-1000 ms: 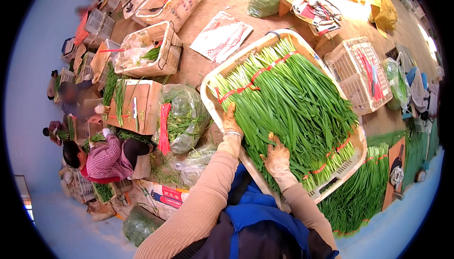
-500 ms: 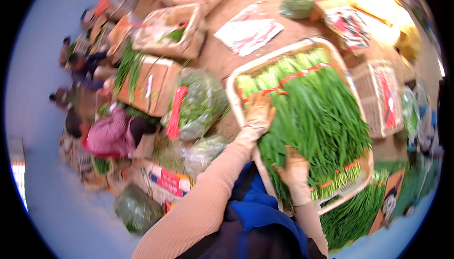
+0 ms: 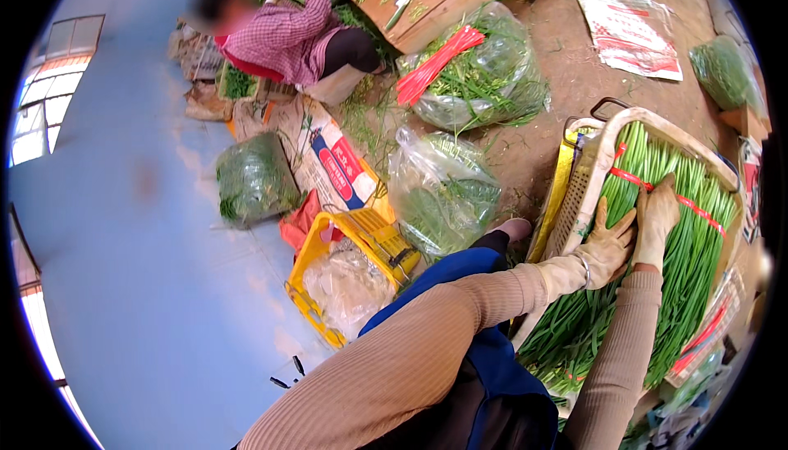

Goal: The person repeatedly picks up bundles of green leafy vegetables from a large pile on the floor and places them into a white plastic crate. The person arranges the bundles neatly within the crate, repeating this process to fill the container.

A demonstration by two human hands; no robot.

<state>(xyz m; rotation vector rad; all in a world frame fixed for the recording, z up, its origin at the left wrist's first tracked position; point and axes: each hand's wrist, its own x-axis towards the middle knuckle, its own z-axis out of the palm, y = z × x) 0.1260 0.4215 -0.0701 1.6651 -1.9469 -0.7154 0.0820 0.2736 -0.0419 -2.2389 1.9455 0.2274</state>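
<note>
We rest our left hand (image 3: 604, 251), grip spread, on the greens (image 3: 681, 286), our right hand (image 3: 657, 218) beside it, whose grip we cannot tell.

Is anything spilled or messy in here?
Yes, a bit: loose green scraps are strewn on the floor between the seated co-worker and the clear plastic bags. They look untidy because the greens in the crate lie neatly side by side.

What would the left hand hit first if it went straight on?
Likely the right hand, close ahead of the left hand over the green stalks; depth is unclear, so it might slip under or over.
</note>
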